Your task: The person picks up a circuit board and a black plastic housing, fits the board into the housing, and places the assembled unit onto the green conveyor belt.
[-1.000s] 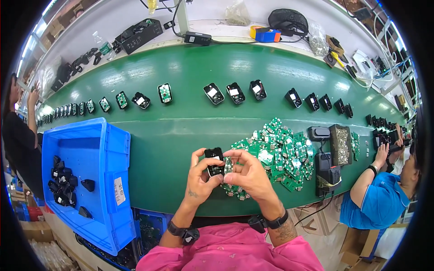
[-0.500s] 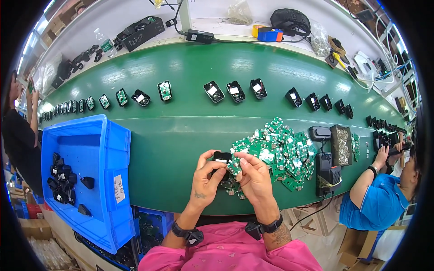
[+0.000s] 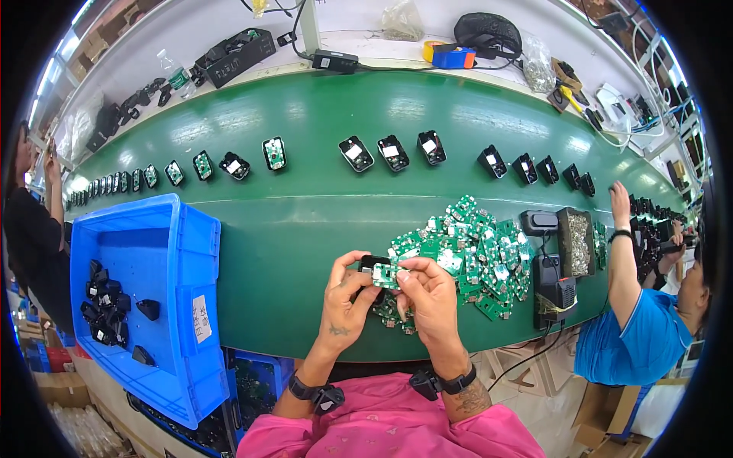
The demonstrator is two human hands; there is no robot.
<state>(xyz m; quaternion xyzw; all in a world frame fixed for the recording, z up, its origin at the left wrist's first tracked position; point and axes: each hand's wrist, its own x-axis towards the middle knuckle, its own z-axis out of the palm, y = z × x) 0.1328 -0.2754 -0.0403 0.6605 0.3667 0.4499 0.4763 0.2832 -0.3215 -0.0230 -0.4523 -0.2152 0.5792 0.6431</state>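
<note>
My left hand (image 3: 345,299) is closed around a small black plastic housing (image 3: 369,261), mostly hidden by the fingers. A green circuit board (image 3: 385,275) is pinched in my right hand (image 3: 429,294), thumb on its right end. The board lies over the housing's opening, turned flat toward me; whether it sits inside I cannot tell. Just right of and behind my hands spreads a heap of loose green circuit boards (image 3: 489,259) on the green table.
A row of black housings (image 3: 392,153), some with boards in them, crosses the table (image 3: 290,252). At left stands a blue bin (image 3: 172,305) with black parts. Beside the heap are a black device (image 3: 553,290) and a tray of small metal parts (image 3: 576,243). Co-workers flank me.
The circuit board in my right hand has turned from tilted to nearly level and moved left over the housing. The co-worker at right has stretched an arm toward the row of housings.
</note>
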